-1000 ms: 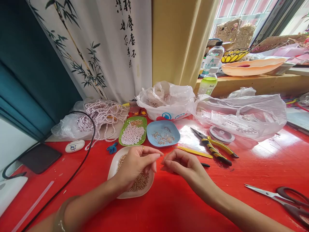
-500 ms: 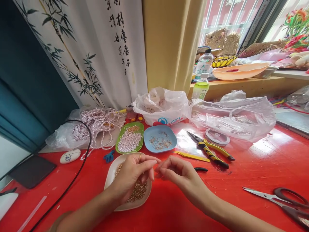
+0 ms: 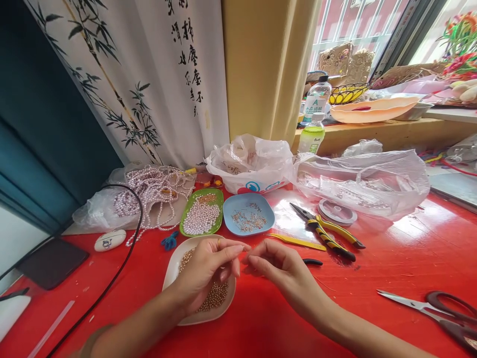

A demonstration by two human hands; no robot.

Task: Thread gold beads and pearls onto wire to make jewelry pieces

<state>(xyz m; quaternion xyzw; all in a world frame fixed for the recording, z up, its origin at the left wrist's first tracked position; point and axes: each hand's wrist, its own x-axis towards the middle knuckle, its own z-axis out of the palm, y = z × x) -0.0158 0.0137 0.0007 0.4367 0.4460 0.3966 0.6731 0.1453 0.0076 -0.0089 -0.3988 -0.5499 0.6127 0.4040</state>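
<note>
My left hand (image 3: 210, 266) hovers over a white dish (image 3: 169, 278) of gold beads (image 3: 214, 297), thumb and forefinger pinched together. Close beside it, my right hand (image 3: 278, 263) is also in a pinch, its fingertips almost meeting those of the left. Whatever lies between the fingertips is too small to make out. Behind the hands are a green tray (image 3: 184, 226) of pale pearl beads (image 3: 201, 219) with some gold ones, and a blue tray (image 3: 231, 201) with small metal findings (image 3: 249, 220).
Yellow tweezers (image 3: 298, 242), yellow-and-black pliers (image 3: 328, 233) and a clear spool (image 3: 337, 213) lie right of the trays. Scissors (image 3: 428, 308) rest at the right. Pearl strands (image 3: 152, 191) are heaped at the left, near a black cable (image 3: 126, 258). Plastic bags (image 3: 253, 164) stand at the back.
The view has shifted slightly, so everything appears a little further right. Both hands keep nearly the same pinched pose, with fingertips still close together.
</note>
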